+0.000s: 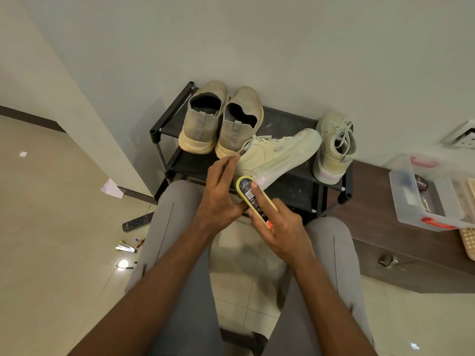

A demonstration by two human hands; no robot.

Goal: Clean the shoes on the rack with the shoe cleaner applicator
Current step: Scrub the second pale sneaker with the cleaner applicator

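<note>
A pale lace-up sneaker (277, 155) lies tilted on its side at the front of the black shoe rack (288, 122). My left hand (218, 199) holds it at the heel. My right hand (282, 227) grips the yellow shoe cleaner applicator (248, 191), index finger laid along its labelled back, and presses it against the sneaker's heel and sole edge. Its mate (334, 147) stands upright at the rack's right end. A pair of beige knit slip-on shoes (221, 119) sits at the rack's left, heels toward me.
A clear plastic box (431, 191) with red latches sits on a dark wooden cabinet (385, 227) to the right. A remote control (137, 221), pens and small items (128, 246) lie on the tiled floor at left. My knees in grey trousers flank the rack.
</note>
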